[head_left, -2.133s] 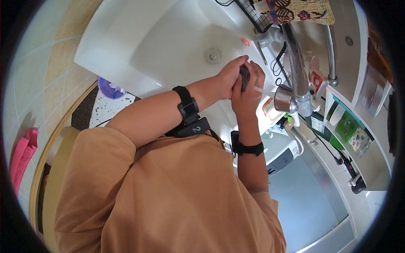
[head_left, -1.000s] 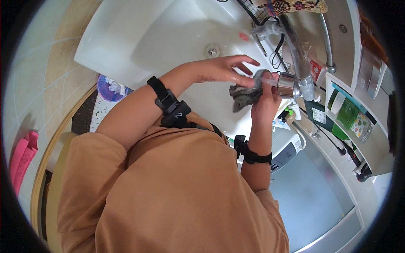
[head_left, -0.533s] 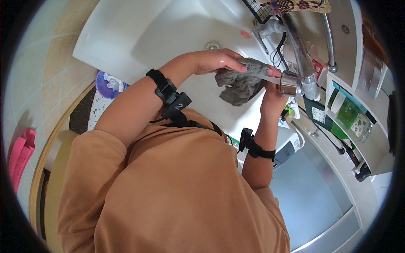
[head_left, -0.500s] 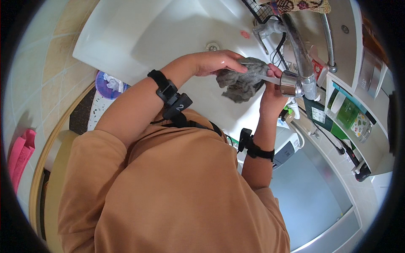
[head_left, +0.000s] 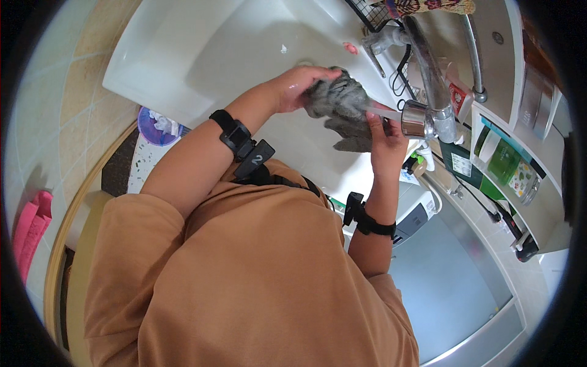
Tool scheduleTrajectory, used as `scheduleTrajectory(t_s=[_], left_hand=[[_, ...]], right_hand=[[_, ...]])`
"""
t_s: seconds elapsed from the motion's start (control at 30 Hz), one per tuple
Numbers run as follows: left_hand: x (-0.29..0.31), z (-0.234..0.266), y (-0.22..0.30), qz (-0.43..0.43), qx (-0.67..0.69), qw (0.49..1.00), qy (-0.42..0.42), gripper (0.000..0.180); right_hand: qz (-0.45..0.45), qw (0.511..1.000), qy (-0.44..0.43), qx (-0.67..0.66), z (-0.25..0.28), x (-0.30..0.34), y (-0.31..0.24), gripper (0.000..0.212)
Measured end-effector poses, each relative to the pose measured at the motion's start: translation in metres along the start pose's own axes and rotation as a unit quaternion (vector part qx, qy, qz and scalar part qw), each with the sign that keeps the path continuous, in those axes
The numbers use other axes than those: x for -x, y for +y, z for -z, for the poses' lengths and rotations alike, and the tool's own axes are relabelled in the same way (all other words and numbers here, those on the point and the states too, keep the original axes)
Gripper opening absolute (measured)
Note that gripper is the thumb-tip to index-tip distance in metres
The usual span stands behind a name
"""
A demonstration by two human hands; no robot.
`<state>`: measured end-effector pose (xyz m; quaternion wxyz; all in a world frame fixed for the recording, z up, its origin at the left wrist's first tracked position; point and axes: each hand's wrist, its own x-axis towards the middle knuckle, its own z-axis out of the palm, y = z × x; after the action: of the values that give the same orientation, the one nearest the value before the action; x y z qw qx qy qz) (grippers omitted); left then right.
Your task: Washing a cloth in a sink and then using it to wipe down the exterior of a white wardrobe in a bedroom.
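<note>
A wet grey cloth point(head_left: 339, 101) is bunched up over the white sink point(head_left: 244, 49), with one end of it hanging down. My left hand point(head_left: 299, 87) grips its left side, thumb across the top. On the right, my right hand point(head_left: 388, 140) pinches the cloth's edge between thumb and fingers, close beside the chrome faucet head point(head_left: 417, 119). A stream of water point(head_left: 384, 112) runs from the faucet onto the cloth. Part of my left fingers is hidden behind the fabric.
Right of the sink, a white shelf point(head_left: 516, 214) carries a green bottle point(head_left: 504, 165). A chrome lever handle point(head_left: 374, 58) and a black wire rack point(head_left: 367, 15) sit at the far right. A purple bin point(head_left: 150, 127) stands left, and a pink towel point(head_left: 32, 229) hangs beyond it.
The cloth has shifted left and spread out more between my hands. My left hand has moved slightly left, and my right hand has come lower, its fingers now in plainer view.
</note>
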<state>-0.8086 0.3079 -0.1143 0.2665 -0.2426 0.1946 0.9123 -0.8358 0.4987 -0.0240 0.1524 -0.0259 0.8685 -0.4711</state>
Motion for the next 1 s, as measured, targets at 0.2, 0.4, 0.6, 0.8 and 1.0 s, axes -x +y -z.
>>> scheduleTrajectory(t_s=[0.2, 0.4, 0.6, 0.8, 1.0], left_hand=[[-0.002, 0.017, 0.016, 0.015, -0.056, 0.996, 0.074, 0.021], [-0.016, 0.01, 0.009, -0.068, -0.265, 0.958, 0.08, 0.033], [-0.025, -0.029, -0.009, 0.031, -0.028, 0.992, -0.123, 0.058], [-0.024, -0.038, -0.02, 0.063, 0.097, 0.988, -0.101, 0.042], [-0.034, -0.045, -0.026, 0.039, 0.237, 0.963, -0.119, 0.04]], right_hand=[[0.027, 0.999, 0.018, -0.027, 0.005, 0.009, -0.016, 0.013], [0.028, 0.995, 0.024, -0.093, 0.003, 0.008, -0.013, 0.014], [-0.054, 0.951, -0.006, -0.304, -0.017, 0.0, -0.012, 0.017], [0.034, 0.977, 0.081, -0.196, -0.024, -0.009, -0.012, 0.017], [0.225, 0.964, -0.044, 0.132, -0.042, -0.01, -0.015, 0.054]])
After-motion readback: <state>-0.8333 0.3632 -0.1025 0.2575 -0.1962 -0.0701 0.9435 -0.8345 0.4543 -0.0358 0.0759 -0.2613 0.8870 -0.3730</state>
